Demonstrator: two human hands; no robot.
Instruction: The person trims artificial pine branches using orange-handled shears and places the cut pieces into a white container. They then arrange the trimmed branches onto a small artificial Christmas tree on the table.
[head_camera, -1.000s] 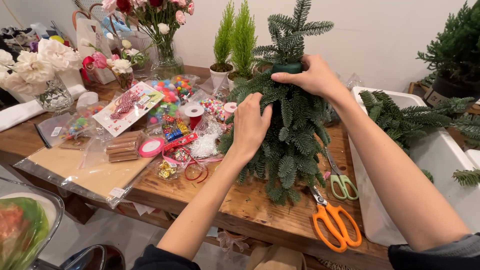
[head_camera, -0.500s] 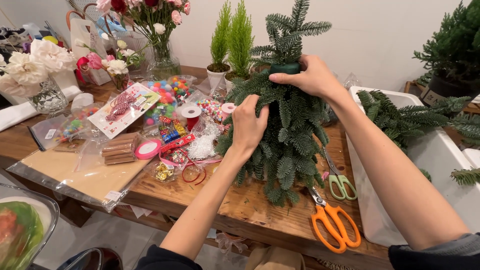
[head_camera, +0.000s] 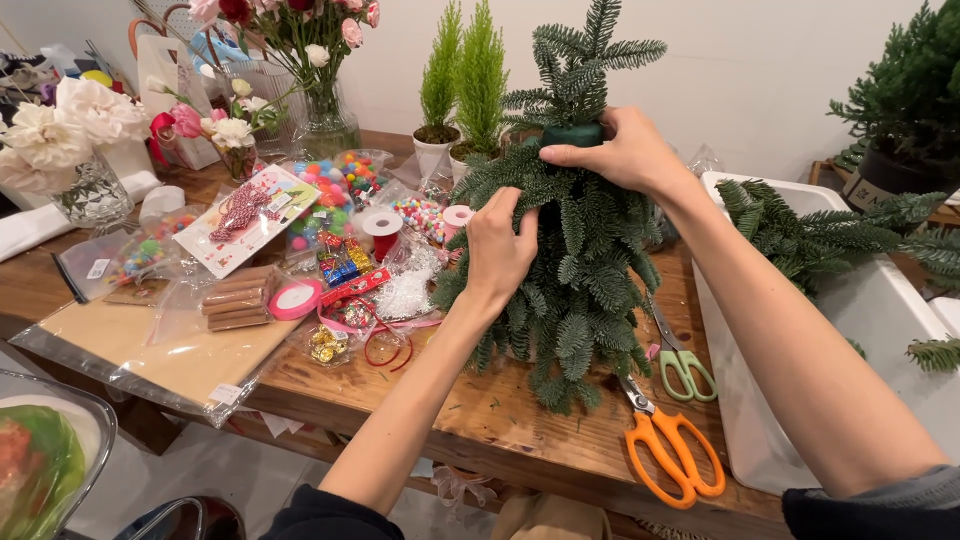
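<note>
A small tree made of dark green fir sprigs (head_camera: 580, 270) stands on the wooden table (head_camera: 480, 410), built around a green foam core (head_camera: 572, 134). My right hand (head_camera: 625, 155) grips the foam core near the top. My left hand (head_camera: 498, 250) presses into the sprigs on the tree's left side, fingers closed among the branches. Both forearms reach in from the lower edge.
Orange scissors (head_camera: 668, 450) and green scissors (head_camera: 682, 362) lie by the tree's base. Craft bags, ribbon spools (head_camera: 381, 226) and beads crowd the left side. A white bin (head_camera: 790, 400) with fir cuttings sits right. Two potted cypresses (head_camera: 460, 90) and flower vases (head_camera: 320, 110) stand behind.
My left hand has shifted slightly higher on the tree's left side. My right hand keeps its hold on the top. The view has drifted a little.
</note>
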